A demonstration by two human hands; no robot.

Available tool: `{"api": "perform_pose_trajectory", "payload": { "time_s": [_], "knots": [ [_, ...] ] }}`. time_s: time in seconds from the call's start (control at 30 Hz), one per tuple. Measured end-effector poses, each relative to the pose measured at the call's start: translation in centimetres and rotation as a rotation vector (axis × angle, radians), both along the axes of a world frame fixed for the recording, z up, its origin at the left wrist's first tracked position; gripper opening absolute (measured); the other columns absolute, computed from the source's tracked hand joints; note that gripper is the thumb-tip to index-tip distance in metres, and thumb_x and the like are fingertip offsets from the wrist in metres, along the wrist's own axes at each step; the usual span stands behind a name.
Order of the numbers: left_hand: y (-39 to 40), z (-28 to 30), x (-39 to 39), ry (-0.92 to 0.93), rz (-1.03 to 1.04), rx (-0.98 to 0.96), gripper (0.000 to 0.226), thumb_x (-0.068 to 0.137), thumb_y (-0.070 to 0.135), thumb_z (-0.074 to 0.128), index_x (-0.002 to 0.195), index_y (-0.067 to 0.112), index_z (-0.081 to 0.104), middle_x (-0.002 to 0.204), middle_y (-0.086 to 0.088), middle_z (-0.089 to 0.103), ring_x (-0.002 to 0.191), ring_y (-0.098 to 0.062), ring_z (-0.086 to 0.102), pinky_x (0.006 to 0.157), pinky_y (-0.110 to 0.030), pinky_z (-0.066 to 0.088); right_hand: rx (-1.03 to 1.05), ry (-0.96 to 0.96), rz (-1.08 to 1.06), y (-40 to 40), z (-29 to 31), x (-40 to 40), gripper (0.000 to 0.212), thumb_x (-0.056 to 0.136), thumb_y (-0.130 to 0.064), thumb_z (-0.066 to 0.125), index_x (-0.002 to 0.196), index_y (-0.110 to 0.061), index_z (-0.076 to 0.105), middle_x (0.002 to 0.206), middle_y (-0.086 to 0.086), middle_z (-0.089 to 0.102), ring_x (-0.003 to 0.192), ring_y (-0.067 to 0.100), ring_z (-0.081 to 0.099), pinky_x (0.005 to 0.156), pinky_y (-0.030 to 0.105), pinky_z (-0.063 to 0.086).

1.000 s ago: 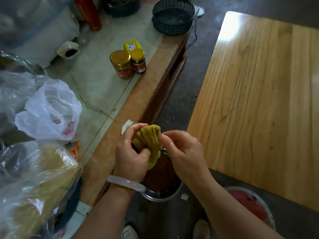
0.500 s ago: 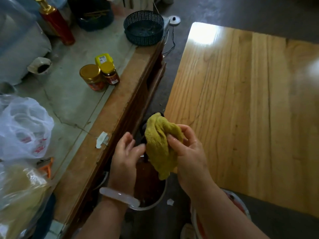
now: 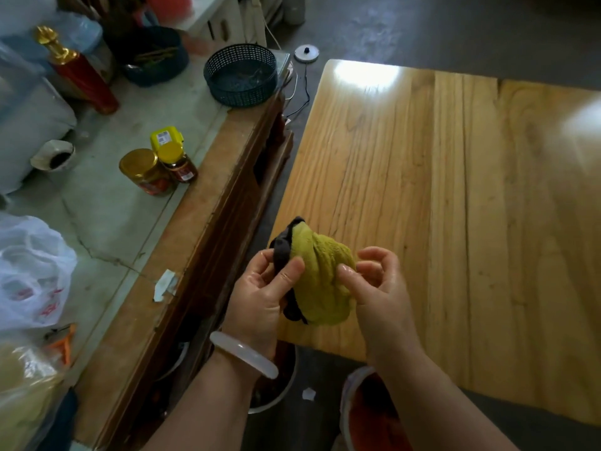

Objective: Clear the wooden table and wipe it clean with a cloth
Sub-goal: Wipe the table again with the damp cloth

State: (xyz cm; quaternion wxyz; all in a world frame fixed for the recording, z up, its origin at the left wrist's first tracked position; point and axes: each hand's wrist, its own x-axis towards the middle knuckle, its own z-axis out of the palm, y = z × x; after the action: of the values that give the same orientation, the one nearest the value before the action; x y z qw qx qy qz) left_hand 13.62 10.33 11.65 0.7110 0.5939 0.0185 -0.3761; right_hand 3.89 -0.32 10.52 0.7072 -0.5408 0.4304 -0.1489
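Head view looks down on a bunched yellow-green cloth (image 3: 320, 281) held in the air over the near left corner of the wooden desk (image 3: 455, 206). The cloth's long axis runs from far left to near right, with a dark grey edge along its left side and its narrower end pointing away toward the far left. The left hand (image 3: 260, 288), with a pale bangle (image 3: 244, 354) on its wrist, pinches the dark edge between thumb and curled fingers. The right hand (image 3: 377, 281) pinches the right side of the cloth with thumb and fingertips, the other fingers curled loosely. The desk top shows bare wood grain with bright glare at its far end. To the left stands a counter (image 3: 107, 203) carrying two jars (image 3: 159, 167) with yellow lids, a dark mesh basket (image 3: 240, 76), a red bottle (image 3: 84, 79) and a white plastic bag (image 3: 29, 275)
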Motion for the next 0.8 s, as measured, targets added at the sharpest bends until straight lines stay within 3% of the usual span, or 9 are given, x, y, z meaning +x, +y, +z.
{"api": "perform_pose_trajectory", "payload": {
  "time_s": [0.1,0.2,0.3,0.47,0.57,0.63,0.73,0.8],
  "knots": [
    [-1.8,0.1,-1.2,-0.002,-0.019,0.077,0.032,0.076,0.034,0.059,0.099,0.013,0.064,0.106,-0.017,0.068,0.104,-0.034,0.063,0.092,-0.052,0.049,-0.192,0.023,0.043,-1.0,0.1,-0.7,0.025,0.084,-0.048,0.068,0.094,-0.028,0.057,0.106,0.005,0.055,0.091,0.016,0.056,0.065,0.021,0.048],
    [-3.3,0.4,-2.4,0.000,-0.097,0.121,0.028,0.087,0.032,0.054,0.106,0.013,0.062,0.106,-0.019,0.067,0.101,-0.035,0.065,0.091,-0.057,0.049,-0.105,-0.002,0.199,-1.4,0.3,-1.1,0.045,0.066,-0.060,0.077,0.094,-0.028,0.060,0.103,-0.001,0.061,0.092,0.009,0.061,0.070,0.022,0.054],
    [-4.5,0.6,-3.1,0.054,-0.106,0.109,0.026,0.095,0.027,0.045,0.112,0.012,0.059,0.106,-0.019,0.067,0.099,-0.035,0.066,0.089,-0.055,0.050,-0.044,0.000,0.208,-2.8,0.3,-1.7,0.042,0.067,-0.041,0.084,0.099,-0.023,0.062,0.099,-0.001,0.066,0.091,0.012,0.066,0.072,0.027,0.057],
    [-5.7,0.4,-3.0,0.129,-0.016,0.076,0.022,0.099,0.024,0.040,0.105,0.011,0.057,0.101,-0.016,0.070,0.092,-0.030,0.069,0.073,-0.042,0.056,0.312,-0.095,0.066,-5.2,0.1,-2.9,0.004,0.085,-0.014,0.069,0.088,-0.012,0.067,0.082,0.003,0.069,0.077,0.018,0.068,0.068,0.030,0.055],
    [-6.0,-0.1,-2.7,0.105,0.027,0.122,0.020,0.098,0.023,0.042,0.101,0.012,0.057,0.107,-0.013,0.066,0.095,-0.027,0.067,0.066,-0.035,0.056,0.441,-0.131,-0.089,-6.0,-0.4,-3.1,0.014,0.093,-0.012,0.057,0.082,-0.012,0.066,0.074,0.002,0.066,0.068,0.014,0.064,0.061,0.027,0.054],
    [-6.1,-0.5,-2.3,0.121,-0.010,0.134,0.026,0.092,0.033,0.050,0.105,0.012,0.060,0.109,-0.012,0.067,0.096,-0.027,0.068,0.069,-0.037,0.056,0.425,-0.148,-0.097,-6.4,-0.2,-3.2,0.014,0.091,-0.017,0.059,0.080,-0.015,0.067,0.076,0.002,0.064,0.072,0.016,0.062,0.065,0.029,0.052],
    [-6.2,-0.7,-2.2,0.113,-0.268,0.154,0.072,0.062,0.059,0.075,0.115,0.012,0.060,0.108,-0.012,0.069,0.100,-0.030,0.067,0.084,-0.045,0.053,0.247,-0.097,0.076,-5.9,0.4,-3.2,0.011,0.086,-0.030,0.063,0.081,-0.025,0.071,0.086,-0.003,0.069,0.086,0.019,0.065,0.076,0.033,0.053],
    [-6.3,-0.6,-2.5,0.045,-0.389,0.172,0.079,0.048,0.054,0.084,0.113,0.017,0.060,0.104,-0.006,0.071,0.097,-0.023,0.068,0.081,-0.037,0.055,0.158,-0.033,0.190,-5.5,1.1,-3.1,0.016,0.093,-0.030,0.059,0.089,-0.026,0.074,0.092,-0.009,0.072,0.088,0.010,0.068,0.073,0.025,0.056]
  ]
}}
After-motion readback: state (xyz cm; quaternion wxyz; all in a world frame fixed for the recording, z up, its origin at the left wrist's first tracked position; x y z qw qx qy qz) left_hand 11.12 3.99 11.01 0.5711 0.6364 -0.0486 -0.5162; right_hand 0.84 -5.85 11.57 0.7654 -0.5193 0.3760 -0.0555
